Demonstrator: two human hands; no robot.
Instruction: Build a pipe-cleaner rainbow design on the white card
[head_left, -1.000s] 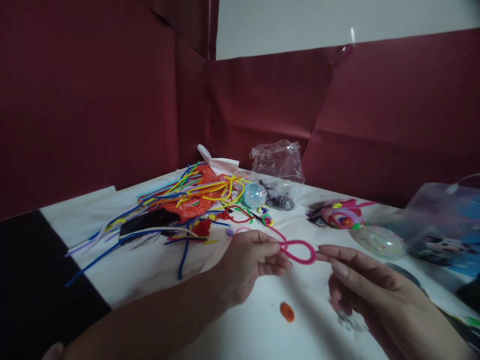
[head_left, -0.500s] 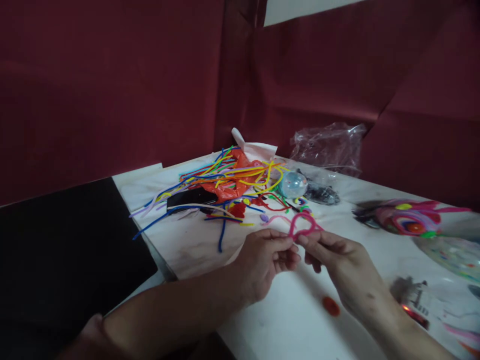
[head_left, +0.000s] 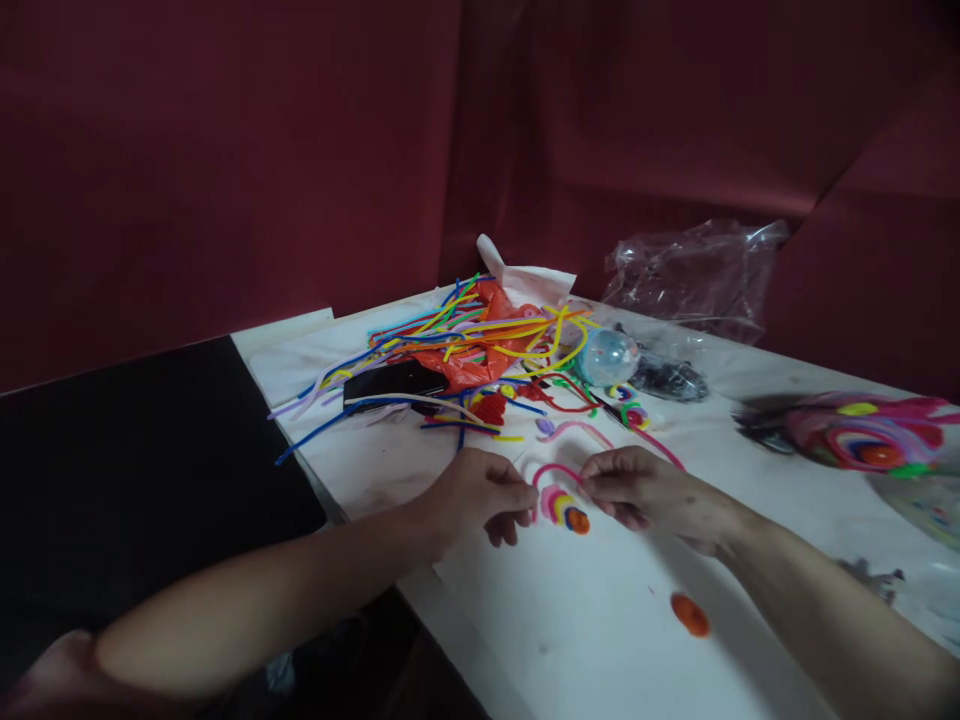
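My left hand (head_left: 484, 495) pinches one end of a curved pink pipe cleaner (head_left: 555, 468) over the white table. The other end of the curve is pinched in the fingers of my right hand (head_left: 637, 488). Between the hands, below the pink arc, lies a coiled piece (head_left: 559, 507) in pink, yellow, blue and orange. An orange coil (head_left: 690, 615) lies apart, below my right hand. Just beyond the hands rests a pale pink strand (head_left: 577, 426) beside a small purple oval (head_left: 544, 426).
Loose coloured pipe cleaners (head_left: 480, 330) lie around a black object (head_left: 394, 382) at the back. A clear ball (head_left: 610, 357) and plastic bag (head_left: 697, 275) stand behind. At right lies a colourful coiled piece (head_left: 866, 435). Dark red sheeting (head_left: 225, 170) encloses the table (head_left: 585, 640).
My hands have moved apart, and the small pink loop between them has opened into a wider arc. The multicoloured coiled piece now shows between them. The view has shifted slightly.
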